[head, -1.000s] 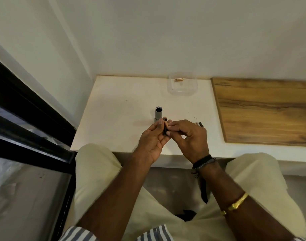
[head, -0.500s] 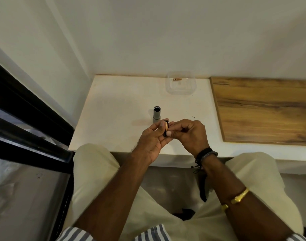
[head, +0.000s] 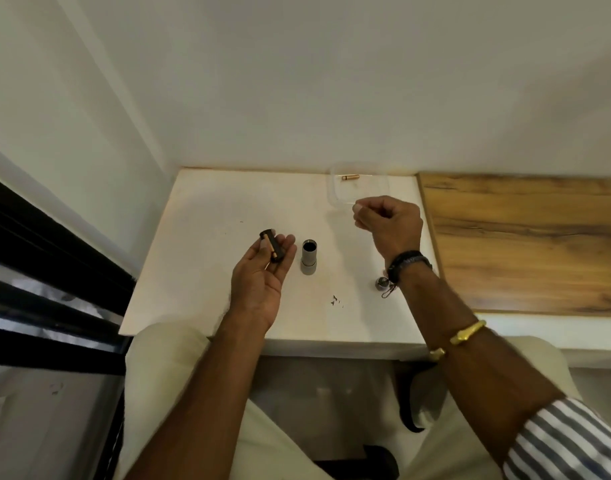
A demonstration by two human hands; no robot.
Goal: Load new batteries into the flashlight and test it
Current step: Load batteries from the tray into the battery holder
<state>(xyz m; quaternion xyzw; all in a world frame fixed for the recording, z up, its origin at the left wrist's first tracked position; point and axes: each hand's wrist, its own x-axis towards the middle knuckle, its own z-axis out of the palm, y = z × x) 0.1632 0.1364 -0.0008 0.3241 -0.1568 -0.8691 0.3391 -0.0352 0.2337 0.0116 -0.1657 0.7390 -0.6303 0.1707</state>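
Left hand was palm up, thumb pinning black battery carrier. Flashlight body stood upright on worktop just beside it. Right hand curled at clear tub rim; couldn't tell if gripping.

white wall, white tabletop, wooden board

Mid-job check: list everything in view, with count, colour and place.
table: one, white
wooden board: one, brown, right of table
battery holder: one, black, gold battery inside, in left hand
flashlight body: one, grey, upright on table
end cap: one, silvery, on table, right of flashlight body
container: one, clear, table's back edge
loose battery: one, copper, inside container
left hand: one, palm up, holds battery holder
right hand: one, fingers curled, at container's near rim
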